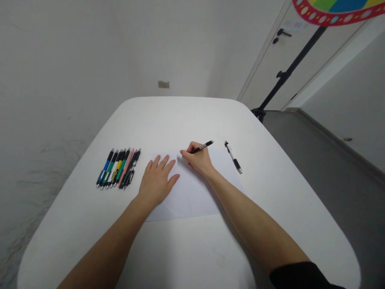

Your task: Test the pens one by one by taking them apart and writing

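Observation:
A sheet of white paper (pixel 189 196) lies on the white table (pixel 180 120). My left hand (pixel 158 176) rests flat on the paper's left part, fingers spread, holding nothing. Over the upper part of the sheet, my right hand (pixel 198 156) grips a black pen (pixel 201 147) in a writing hold. The pen's tip points down and left toward the paper; whether it touches is too small to tell. Any marks on the sheet cannot be made out. To the right of the paper lies a white and black pen (pixel 233 157), by itself.
Left of my left hand, several pens (pixel 118 168) in various colours lie side by side in a row. A wall stands behind the table. At the upper right are a door (pixel 285 52), a black stand (pixel 282 78) and part of a colourful wheel (pixel 339 10).

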Motion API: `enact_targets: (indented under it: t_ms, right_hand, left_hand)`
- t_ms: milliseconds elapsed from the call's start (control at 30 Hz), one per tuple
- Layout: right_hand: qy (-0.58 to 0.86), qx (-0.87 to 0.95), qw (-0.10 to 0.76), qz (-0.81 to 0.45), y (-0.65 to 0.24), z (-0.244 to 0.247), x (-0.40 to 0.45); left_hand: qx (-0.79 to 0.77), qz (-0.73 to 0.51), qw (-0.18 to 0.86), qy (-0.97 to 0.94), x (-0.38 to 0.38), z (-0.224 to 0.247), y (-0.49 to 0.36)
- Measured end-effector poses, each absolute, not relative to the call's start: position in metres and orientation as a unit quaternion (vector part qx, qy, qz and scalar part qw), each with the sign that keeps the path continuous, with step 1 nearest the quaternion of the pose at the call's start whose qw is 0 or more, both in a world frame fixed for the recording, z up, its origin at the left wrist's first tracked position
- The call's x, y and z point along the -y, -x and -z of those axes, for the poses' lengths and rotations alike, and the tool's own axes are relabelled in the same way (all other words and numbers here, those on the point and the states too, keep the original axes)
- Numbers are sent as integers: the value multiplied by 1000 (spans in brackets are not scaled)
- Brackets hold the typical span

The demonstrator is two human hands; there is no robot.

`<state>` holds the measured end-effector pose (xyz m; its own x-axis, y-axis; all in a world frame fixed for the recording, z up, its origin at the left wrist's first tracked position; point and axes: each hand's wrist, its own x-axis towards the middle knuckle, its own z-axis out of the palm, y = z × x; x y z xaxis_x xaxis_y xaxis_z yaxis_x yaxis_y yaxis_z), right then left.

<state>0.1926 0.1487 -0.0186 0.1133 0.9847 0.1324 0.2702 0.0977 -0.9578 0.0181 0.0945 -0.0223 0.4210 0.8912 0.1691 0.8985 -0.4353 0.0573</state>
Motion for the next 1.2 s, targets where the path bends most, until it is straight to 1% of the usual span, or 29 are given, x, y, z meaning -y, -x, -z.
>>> enact_targets:
  t_ms: [267,533,1200]
  right_hand:
    - [561,557,477,-384,-192,20,-150]
    - [564,569,468,-374,-192,21,-152]
    - [562,572,476,-362,-192,19,-151]
  left_hand:
    - [535,78,18,841,-94,21,-19]
    - [536,83,20,840,-94,21,-19]
    - [536,93,14,839,-93,20,-20]
